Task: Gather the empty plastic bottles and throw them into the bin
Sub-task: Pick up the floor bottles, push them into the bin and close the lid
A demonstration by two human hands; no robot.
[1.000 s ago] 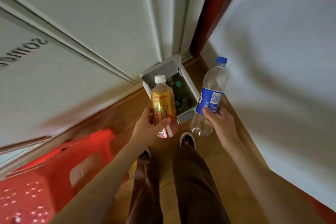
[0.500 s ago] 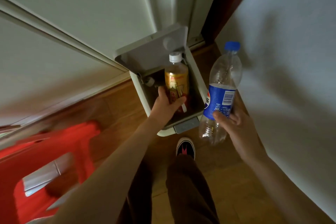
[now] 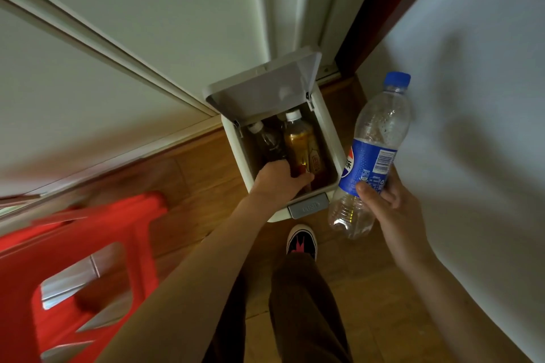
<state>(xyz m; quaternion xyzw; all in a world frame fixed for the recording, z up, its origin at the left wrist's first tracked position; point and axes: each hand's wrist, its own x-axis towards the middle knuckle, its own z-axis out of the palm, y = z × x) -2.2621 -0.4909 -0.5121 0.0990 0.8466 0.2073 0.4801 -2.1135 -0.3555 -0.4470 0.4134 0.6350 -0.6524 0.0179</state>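
The left hand (image 3: 278,181) grips the amber bottle (image 3: 300,146) inside the open bin (image 3: 327,127); next it should release. The right hand (image 3: 389,200) holds the blue bottle (image 3: 374,150) beside the bin.

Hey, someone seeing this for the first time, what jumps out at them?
The open white bin on the floor, where the left hand holds a yellow bottle inside it. To its right, the right hand holds a blue-labelled bottle. A red stool fills the lower left.
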